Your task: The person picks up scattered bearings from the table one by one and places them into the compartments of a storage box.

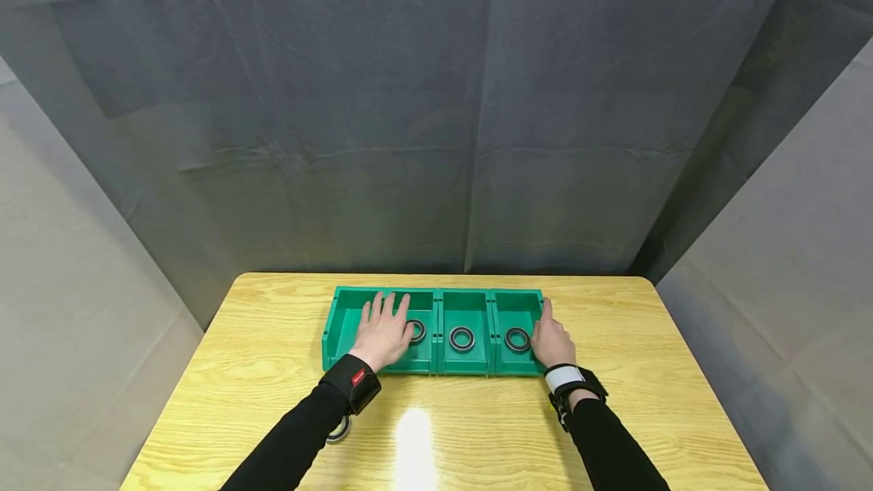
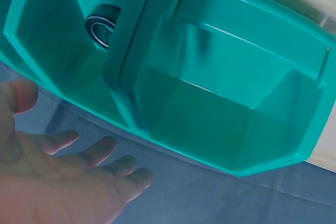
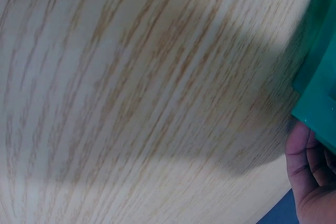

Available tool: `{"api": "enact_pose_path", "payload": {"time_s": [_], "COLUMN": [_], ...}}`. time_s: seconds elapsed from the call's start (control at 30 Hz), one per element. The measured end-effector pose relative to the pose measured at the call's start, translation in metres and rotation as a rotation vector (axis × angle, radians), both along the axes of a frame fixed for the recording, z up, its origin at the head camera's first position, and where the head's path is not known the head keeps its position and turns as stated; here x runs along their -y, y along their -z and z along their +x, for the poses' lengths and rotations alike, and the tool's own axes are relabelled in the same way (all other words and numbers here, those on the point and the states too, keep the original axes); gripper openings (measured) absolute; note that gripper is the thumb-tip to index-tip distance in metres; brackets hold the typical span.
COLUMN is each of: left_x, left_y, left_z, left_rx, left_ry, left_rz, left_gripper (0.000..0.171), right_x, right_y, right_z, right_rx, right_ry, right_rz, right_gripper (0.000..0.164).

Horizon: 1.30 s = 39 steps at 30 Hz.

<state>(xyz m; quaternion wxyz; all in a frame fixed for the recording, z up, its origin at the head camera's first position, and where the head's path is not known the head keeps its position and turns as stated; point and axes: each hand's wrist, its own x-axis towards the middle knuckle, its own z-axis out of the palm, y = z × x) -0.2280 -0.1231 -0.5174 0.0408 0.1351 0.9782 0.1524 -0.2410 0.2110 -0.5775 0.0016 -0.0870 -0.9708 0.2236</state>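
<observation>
A row of joined green bins (image 1: 465,370) stands on the table. Ring-shaped bearings lie inside: one (image 1: 417,331) partly behind my left hand, another (image 1: 461,339) in the bin to its right, a third (image 1: 517,339) in the rightmost bin. Spread, straight fingers mark my left hand (image 1: 383,338), which is over the left bins and holds nothing; the left wrist view shows no bearing in the end bin (image 2: 220,98). At the right end, my right hand (image 1: 552,341) grips the side wall, fingers along its outside and thumb by the rim.
Another bearing (image 1: 339,429) lies on the wooden table (image 1: 477,430), partly hidden by my left forearm. Grey cloth (image 1: 382,135) hangs behind the table's far edge, and pale panels (image 1: 75,286) flank both sides.
</observation>
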Motion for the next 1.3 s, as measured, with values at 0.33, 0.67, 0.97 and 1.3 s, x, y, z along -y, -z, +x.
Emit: {"api": "enact_pose_path", "payload": {"time_s": [0.33,0.67,0.97,1.3], "left_x": [0.017,0.041,0.074,0.101], "left_y": [-0.007,-0.019,-0.024,-0.020], "left_z": [0.005,0.011,0.012,0.032], "left_rx": [-0.025,-0.099,-0.209,-0.245], "left_ry": [-0.041,-0.057,-0.089,-0.085], "left_rz": [0.099,0.159,0.209,0.233], "left_gripper": [0.055,0.053,0.048,0.043], "right_x": [0.000,0.000,-0.001,-0.001], "right_y": [0.000,0.000,0.001,0.001], "right_z": [0.001,0.000,0.000,0.001], "right_rx": [0.005,0.002,-0.004,0.008], "right_ry": [0.003,-0.001,-0.007,-0.004], "right_rz": [-0.001,0.000,0.007,0.000], "right_gripper": [0.055,0.054,0.054,0.054]}}
